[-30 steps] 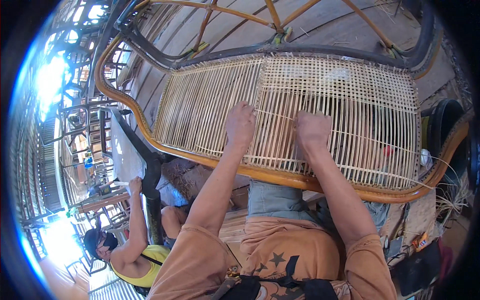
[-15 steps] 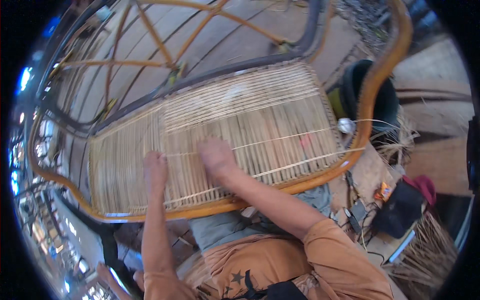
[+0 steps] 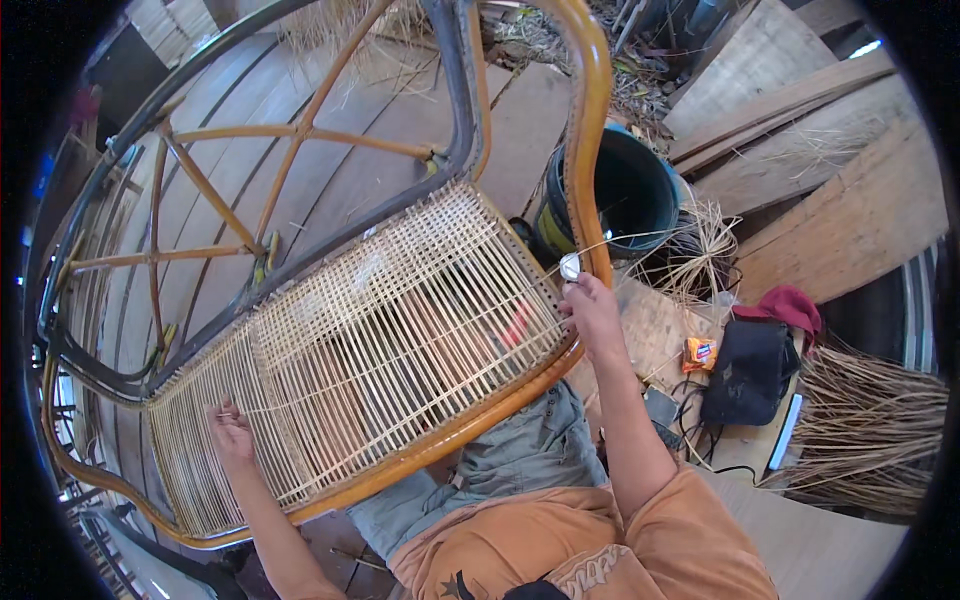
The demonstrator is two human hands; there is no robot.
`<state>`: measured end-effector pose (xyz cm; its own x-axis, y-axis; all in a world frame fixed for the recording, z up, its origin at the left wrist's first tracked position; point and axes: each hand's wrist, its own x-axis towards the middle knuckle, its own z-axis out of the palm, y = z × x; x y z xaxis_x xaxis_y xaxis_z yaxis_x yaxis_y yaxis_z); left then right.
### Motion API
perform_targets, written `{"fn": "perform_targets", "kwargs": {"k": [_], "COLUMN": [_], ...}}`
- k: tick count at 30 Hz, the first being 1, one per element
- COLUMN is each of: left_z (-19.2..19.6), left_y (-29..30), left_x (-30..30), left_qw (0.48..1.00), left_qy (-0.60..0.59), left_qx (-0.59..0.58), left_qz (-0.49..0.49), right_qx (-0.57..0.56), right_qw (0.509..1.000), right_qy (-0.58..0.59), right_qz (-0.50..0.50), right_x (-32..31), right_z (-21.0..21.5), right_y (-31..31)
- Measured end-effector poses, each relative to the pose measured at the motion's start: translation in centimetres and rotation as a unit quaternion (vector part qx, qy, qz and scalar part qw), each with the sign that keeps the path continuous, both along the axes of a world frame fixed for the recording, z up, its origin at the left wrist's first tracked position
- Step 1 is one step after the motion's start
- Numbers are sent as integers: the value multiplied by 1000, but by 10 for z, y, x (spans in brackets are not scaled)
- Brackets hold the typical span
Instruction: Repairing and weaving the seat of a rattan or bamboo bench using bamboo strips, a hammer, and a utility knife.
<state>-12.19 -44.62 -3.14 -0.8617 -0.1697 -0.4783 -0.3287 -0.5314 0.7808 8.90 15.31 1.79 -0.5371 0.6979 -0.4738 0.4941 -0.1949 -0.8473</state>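
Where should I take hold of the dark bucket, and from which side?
Probably the dark bucket's upper right rim, coming from above and the right. Its open mouth shows, leaving that rim exposed, while the curved brown rail crosses the bucket's left part and loose pale strands spread by its lower right edge.

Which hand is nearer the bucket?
The right hand, at the small white object; the left hand is over the woven panel, farther from the bucket.
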Motion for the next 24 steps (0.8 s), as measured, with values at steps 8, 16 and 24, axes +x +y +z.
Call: {"fn": "perform_targets", "kwargs": {"k": [8, 16, 24], "left_z": [-3, -16, -11], "left_y": [62, 56, 60], "left_x": [32, 44, 48], "left_qw": [981, 979, 978], "left_qy": [-57, -34, -17], "left_qx": [-175, -196, -204], "left_qz": [-69, -40, -26], "right_qx": [-163, 31, 78], "right_qw": [973, 972, 933], "right_qy": [133, 234, 352], "right_qz": [-92, -17, 13], "right_x": [-47, -23, 26], "right_z": [10, 102, 280], "right_y": [22, 122, 260]}}
